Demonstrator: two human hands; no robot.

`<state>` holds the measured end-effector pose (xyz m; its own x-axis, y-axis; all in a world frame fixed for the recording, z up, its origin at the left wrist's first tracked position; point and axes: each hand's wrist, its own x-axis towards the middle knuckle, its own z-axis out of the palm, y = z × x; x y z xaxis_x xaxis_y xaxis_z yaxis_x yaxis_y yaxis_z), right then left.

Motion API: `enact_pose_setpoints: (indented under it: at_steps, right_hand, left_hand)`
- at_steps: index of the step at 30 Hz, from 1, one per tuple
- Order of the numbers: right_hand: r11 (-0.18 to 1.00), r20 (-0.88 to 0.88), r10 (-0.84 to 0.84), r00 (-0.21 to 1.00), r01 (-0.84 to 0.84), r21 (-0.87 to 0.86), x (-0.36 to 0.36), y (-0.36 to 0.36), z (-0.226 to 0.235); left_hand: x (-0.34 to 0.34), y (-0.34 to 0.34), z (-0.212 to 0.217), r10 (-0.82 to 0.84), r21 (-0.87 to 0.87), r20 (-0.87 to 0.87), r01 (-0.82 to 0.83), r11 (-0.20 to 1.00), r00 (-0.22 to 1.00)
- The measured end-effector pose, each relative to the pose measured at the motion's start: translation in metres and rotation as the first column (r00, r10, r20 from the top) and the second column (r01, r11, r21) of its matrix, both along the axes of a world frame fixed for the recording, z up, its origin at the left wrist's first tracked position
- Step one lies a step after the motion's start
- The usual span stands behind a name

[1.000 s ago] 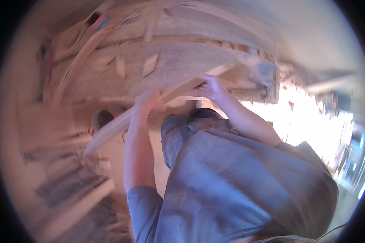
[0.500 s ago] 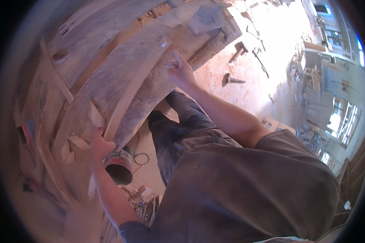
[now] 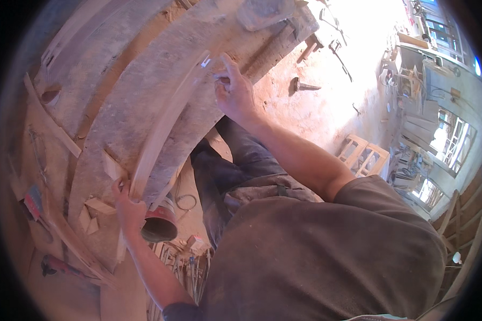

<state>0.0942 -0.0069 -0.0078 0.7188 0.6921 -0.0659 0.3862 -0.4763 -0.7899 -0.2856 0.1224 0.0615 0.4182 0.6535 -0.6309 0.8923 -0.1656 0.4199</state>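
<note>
A long wooden strip (image 3: 163, 120) lies lengthwise on the worn workbench (image 3: 144, 91), with a small bright patch near its far end. Its near end is in my left hand (image 3: 129, 211), thumb on one side and fingers on the other. Beside the far end is my right hand (image 3: 236, 93), index finger stretched forward and the other fingers curled in. Whatever those curled fingers hold, if anything, is too small to make out. Close to my left hand are a wooden offcut (image 3: 112, 166) and several small blocks (image 3: 99, 206).
Below the bench edge hangs or stands a dark red bucket (image 3: 160, 224). A hammer (image 3: 305, 85) lies on the sunlit floor to the right. A red and black tool (image 3: 61, 266) rests at the lower left, near long boards (image 3: 75, 241). A wooden frame (image 3: 363, 155) stands farther right.
The view has shifted slightly. My right hand has curled its fingers more beside the strip's far end. My left hand keeps its grip on the near end.
</note>
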Motion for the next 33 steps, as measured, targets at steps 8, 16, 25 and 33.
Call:
enact_pose_setpoints:
  at_steps: [8, 16, 25, 33]
  right_hand:
    - [0.879, 0.094, 0.424, 0.901, -0.385, -0.281, 0.016, 0.008, 0.021]
    - [0.791, 0.186, 0.573, 0.798, -0.48, -0.378, 0.035, -0.009, 0.029]
    - [0.871, 0.18, -0.083, 0.98, 0.159, -0.465, 0.076, -0.041, 0.003]
    - [0.726, 0.108, -0.548, 0.83, 0.536, -0.432, 0.1, -0.019, -0.015]
  left_hand:
    - [0.005, -0.002, -0.003, -0.005, 0.023, -0.002, 0.005, 1.0, 1.0]
    - [-0.002, 0.002, -0.009, 0.077, -0.028, 0.008, -0.077, 0.997, 0.997]
    - [-0.015, -0.009, -0.025, -0.042, 0.136, 0.009, 0.04, 0.99, 0.999]
    - [0.014, -0.017, -0.031, -0.166, 0.324, -0.132, 0.201, 0.925, 0.977]
